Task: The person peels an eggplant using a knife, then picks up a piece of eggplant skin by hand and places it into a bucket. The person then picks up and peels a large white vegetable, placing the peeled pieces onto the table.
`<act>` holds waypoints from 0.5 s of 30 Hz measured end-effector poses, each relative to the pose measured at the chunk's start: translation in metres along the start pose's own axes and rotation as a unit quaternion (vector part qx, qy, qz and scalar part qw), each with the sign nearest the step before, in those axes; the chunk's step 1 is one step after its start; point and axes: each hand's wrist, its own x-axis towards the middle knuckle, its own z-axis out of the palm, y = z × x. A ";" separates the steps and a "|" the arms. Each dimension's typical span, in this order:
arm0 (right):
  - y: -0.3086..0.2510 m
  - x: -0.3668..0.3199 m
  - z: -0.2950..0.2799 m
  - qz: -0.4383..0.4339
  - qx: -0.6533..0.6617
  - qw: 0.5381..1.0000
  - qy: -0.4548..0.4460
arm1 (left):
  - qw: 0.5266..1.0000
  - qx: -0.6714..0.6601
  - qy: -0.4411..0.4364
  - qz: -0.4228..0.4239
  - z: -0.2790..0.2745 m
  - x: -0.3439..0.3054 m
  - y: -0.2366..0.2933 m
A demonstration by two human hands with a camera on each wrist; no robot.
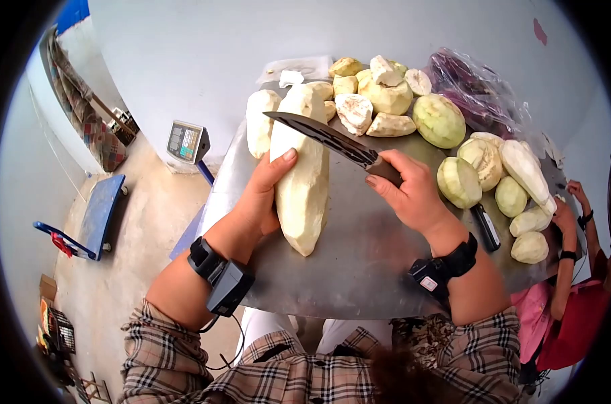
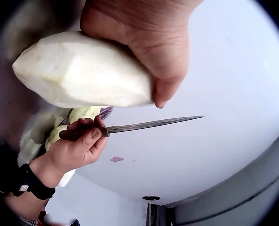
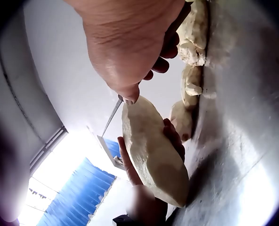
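Note:
A long peeled pale root (image 1: pixel 304 182) is gripped around its side by my left hand (image 1: pixel 258 192), thumb on top, its narrow end toward me. My right hand (image 1: pixel 413 192) holds a large knife (image 1: pixel 329 138) by its dark handle, the blade crossing above the root's upper part. In the left wrist view, the knife blade (image 2: pixel 153 124) is apart from the root (image 2: pixel 83 70). The right wrist view shows the root (image 3: pixel 151 150) with the left hand's fingers on both sides; the knife handle is partly hidden by my right hand (image 3: pixel 130 47).
Another peeled root (image 1: pixel 260 124) lies at the left. Several peeled pieces (image 1: pixel 386 94) and a purple bag (image 1: pixel 474 91) are at the back of the metal table (image 1: pixel 373 269). A black-handled tool (image 1: pixel 486 227) lies by more pieces at right. Another person's arms (image 1: pixel 568 236) reach in there.

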 end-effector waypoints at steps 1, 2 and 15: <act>0.000 0.000 -0.001 -0.006 -0.005 1.000 0.004 | 1.000 0.013 -0.003 0.010 0.003 -0.001 0.001; 0.001 0.000 0.000 -0.017 -0.006 1.000 0.011 | 0.999 0.025 -0.006 0.022 0.007 -0.003 0.004; 0.004 0.002 0.002 -0.052 -0.058 0.997 0.024 | 0.992 0.104 -0.040 0.065 0.007 0.002 0.003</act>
